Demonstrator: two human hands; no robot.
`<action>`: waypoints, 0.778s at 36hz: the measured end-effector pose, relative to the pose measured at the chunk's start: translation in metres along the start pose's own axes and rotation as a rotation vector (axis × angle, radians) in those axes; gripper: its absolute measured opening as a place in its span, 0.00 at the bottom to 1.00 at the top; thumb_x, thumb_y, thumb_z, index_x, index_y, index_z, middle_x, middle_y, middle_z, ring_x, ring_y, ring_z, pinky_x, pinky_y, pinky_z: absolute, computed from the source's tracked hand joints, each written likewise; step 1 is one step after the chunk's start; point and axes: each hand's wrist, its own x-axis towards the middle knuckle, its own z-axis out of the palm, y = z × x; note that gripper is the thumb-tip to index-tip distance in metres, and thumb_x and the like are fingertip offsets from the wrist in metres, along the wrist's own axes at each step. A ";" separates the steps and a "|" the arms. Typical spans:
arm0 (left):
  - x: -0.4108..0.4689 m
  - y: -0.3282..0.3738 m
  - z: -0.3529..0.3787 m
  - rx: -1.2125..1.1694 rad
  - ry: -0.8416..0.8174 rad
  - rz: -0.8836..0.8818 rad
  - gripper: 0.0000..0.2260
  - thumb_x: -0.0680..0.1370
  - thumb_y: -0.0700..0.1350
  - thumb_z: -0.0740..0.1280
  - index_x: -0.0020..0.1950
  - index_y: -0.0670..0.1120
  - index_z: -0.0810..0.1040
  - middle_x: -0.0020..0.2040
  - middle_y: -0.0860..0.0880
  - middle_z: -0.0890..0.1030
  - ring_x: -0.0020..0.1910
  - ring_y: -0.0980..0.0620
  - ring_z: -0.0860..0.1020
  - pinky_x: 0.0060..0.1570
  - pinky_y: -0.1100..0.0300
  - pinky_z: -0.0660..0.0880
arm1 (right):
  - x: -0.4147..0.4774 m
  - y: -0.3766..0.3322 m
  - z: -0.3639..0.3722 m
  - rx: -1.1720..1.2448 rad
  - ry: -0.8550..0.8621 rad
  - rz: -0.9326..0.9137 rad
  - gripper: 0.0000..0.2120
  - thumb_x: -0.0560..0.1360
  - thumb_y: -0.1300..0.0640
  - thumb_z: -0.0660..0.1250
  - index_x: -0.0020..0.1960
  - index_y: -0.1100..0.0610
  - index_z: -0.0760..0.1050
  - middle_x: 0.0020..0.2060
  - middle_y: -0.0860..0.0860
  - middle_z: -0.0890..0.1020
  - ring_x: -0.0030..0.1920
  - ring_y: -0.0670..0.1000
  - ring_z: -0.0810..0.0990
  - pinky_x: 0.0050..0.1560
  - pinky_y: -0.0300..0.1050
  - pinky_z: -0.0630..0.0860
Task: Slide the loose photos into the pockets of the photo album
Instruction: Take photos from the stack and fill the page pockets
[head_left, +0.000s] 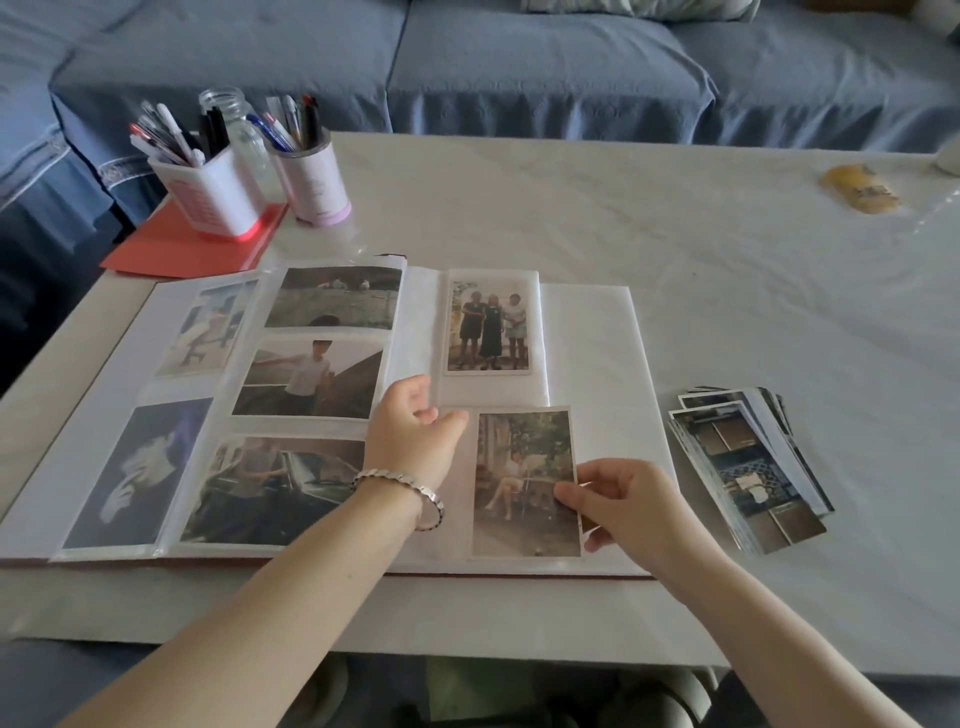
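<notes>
A photo album (597, 343) lies open on the white table, its left page filled with several photos in pockets. On the right page one photo (488, 322) sits in the upper pocket. My right hand (623, 504) pinches the right edge of a loose photo (524, 483) of a seated person, which lies partly inside the lower pocket. My left hand (415, 436) holds the clear pocket film at the photo's upper left corner. A stack of loose photos (748, 467) lies on the table to the right of the album.
Two pen holders (218, 197) (311, 182) and a glass jar (234, 119) stand at the table's back left on a red folder (171, 249). A yellow object (862, 189) lies at the far right. A blue sofa (519, 67) runs behind the table.
</notes>
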 end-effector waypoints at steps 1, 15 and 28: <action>0.001 0.002 -0.001 0.008 0.000 -0.026 0.23 0.75 0.39 0.68 0.69 0.44 0.69 0.65 0.46 0.74 0.57 0.53 0.74 0.57 0.59 0.71 | 0.000 0.000 0.000 -0.005 0.002 -0.003 0.05 0.74 0.64 0.68 0.39 0.59 0.80 0.27 0.50 0.81 0.25 0.46 0.75 0.26 0.36 0.74; 0.026 0.028 -0.005 0.169 -0.167 -0.233 0.07 0.73 0.41 0.68 0.41 0.40 0.71 0.35 0.45 0.67 0.29 0.49 0.64 0.32 0.61 0.61 | -0.002 0.009 -0.009 -0.088 0.043 -0.050 0.04 0.74 0.60 0.68 0.41 0.56 0.81 0.30 0.53 0.83 0.27 0.52 0.71 0.24 0.35 0.68; 0.011 0.015 0.006 0.611 -0.134 -0.010 0.08 0.73 0.43 0.64 0.44 0.38 0.74 0.32 0.46 0.67 0.32 0.50 0.67 0.33 0.56 0.68 | 0.005 0.021 -0.005 -0.180 0.059 -0.065 0.04 0.74 0.58 0.69 0.41 0.56 0.81 0.31 0.55 0.83 0.27 0.53 0.71 0.30 0.45 0.69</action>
